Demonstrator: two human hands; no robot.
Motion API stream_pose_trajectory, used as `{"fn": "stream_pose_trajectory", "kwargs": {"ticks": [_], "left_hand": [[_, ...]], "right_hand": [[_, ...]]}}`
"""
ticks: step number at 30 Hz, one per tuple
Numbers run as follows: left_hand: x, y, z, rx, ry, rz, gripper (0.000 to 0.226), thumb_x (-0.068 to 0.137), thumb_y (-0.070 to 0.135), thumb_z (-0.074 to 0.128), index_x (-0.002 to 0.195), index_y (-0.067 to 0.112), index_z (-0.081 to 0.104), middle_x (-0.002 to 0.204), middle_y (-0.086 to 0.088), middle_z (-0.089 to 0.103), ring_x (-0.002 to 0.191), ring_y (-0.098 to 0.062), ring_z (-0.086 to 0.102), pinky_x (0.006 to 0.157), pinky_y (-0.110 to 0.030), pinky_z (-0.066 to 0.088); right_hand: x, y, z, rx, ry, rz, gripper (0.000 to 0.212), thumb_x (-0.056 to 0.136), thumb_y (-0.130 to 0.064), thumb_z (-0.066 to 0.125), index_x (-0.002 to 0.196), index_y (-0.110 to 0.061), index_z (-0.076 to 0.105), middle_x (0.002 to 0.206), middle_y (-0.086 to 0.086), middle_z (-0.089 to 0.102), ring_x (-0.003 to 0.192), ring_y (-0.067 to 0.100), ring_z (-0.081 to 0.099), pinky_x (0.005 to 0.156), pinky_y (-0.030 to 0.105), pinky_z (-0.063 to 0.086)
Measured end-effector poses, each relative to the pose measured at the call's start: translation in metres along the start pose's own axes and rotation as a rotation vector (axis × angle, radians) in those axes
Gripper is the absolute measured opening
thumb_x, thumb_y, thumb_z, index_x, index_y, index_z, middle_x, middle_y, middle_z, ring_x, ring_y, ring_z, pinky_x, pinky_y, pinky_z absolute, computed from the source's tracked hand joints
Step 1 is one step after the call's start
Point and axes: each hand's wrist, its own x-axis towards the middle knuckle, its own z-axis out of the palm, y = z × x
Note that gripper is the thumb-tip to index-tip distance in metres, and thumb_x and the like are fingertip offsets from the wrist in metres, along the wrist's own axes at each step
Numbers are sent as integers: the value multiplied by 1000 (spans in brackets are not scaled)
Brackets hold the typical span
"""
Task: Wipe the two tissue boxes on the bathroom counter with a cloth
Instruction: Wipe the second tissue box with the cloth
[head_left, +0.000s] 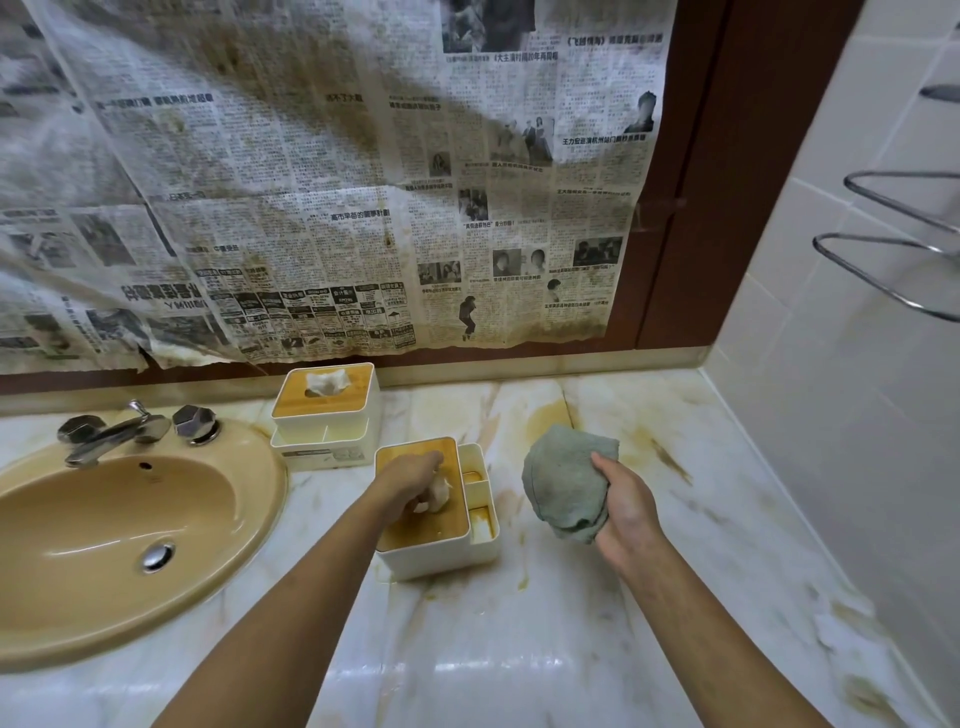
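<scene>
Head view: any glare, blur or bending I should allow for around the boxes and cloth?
Head view: sharp in the middle, so the near tissue box and the cloth read clearly; glare streaks the counter at the bottom; the newspaper at upper left and the towel rack at right look soft; wide-angle bending tilts the right wall.

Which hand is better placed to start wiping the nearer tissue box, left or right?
Right. The right hand grips the green cloth and hovers just right of the near tissue box, apart from it. The left hand holds the tissue at that box's lid, with no cloth.
</scene>
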Motion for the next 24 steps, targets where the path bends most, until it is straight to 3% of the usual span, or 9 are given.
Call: {"fn": "stream_pose_trajectory", "kwargs": {"ticks": [2, 5, 8, 11, 14, 18, 20, 22, 24], "left_hand": [[5, -6, 4, 35, 42, 24, 50, 99, 38, 47, 64, 8, 63, 49, -2, 58, 56, -18, 51, 62, -27, 38], [10, -14, 5, 56, 85, 62, 53, 99, 23, 40, 52, 7, 60, 51, -3, 60, 56, -21, 54, 60, -26, 42], [9, -20, 1, 97, 74, 99, 62, 101, 26, 35, 47, 10, 60, 59, -8, 64, 72, -32, 61, 79, -34, 50], [-1, -17, -7, 265, 74, 157, 49, 105, 30, 33, 80, 1, 65, 97, -21, 68, 101, -38, 63, 97, -44, 47], [-7, -8, -17, 349, 117, 198, 45, 107, 33, 31, 119, 5, 64, 121, -19, 63, 113, -35, 59, 100, -44, 45], [-5, 5, -29, 219, 119, 189, 56, 103, 48, 36, 105, 3, 69, 110, -14, 65, 98, -28, 59, 85, -37, 39], [-4, 11, -36, 72, 76, 150, 51, 99, 54, 42, 96, 7, 63, 94, -10, 61, 88, -25, 55, 83, -37, 37], [-3, 14, -41, -55, 20, 110, 46, 97, 55, 45, 77, 15, 51, 67, -3, 47, 63, -18, 45, 68, -32, 36], [-1, 16, -44, -170, -33, 107, 49, 97, 54, 47, 63, 20, 38, 54, 2, 32, 46, -13, 26, 50, -26, 23]], "right_hand": [[0, 1, 0, -9, -6, -8, 28, 101, -18, 51, 118, 0, 62, 110, 21, 70, 93, 34, 69, 68, 39, 56], [-1, 2, 1, -25, -20, -44, 25, 101, -16, 50, 114, 0, 63, 100, 17, 72, 85, 30, 70, 63, 36, 55], [-3, 4, 2, -31, -28, -85, 21, 102, -17, 49, 110, -5, 64, 96, 13, 72, 82, 27, 70, 56, 32, 55], [0, 6, 3, 13, -28, -104, 22, 103, -21, 48, 111, -9, 64, 103, 11, 72, 91, 27, 70, 68, 37, 57], [2, 8, 9, 82, -43, -132, 27, 103, -23, 48, 121, -9, 63, 114, 11, 71, 104, 27, 68, 85, 40, 55], [-2, 10, 23, -12, -86, -275, 23, 104, -25, 46, 115, -19, 65, 113, 5, 72, 108, 23, 67, 92, 38, 53], [-7, 10, 34, -96, -139, -380, 25, 105, -25, 45, 119, -17, 64, 105, 0, 73, 98, 14, 70, 81, 27, 55], [-11, 13, 47, -214, -220, -487, 27, 106, -24, 43, 122, -16, 63, 94, -6, 73, 82, 5, 70, 69, 19, 52], [-13, 21, 58, -354, -320, -556, 29, 104, -30, 45, 130, -30, 60, 121, -10, 69, 112, 7, 64, 93, 30, 51]]}}
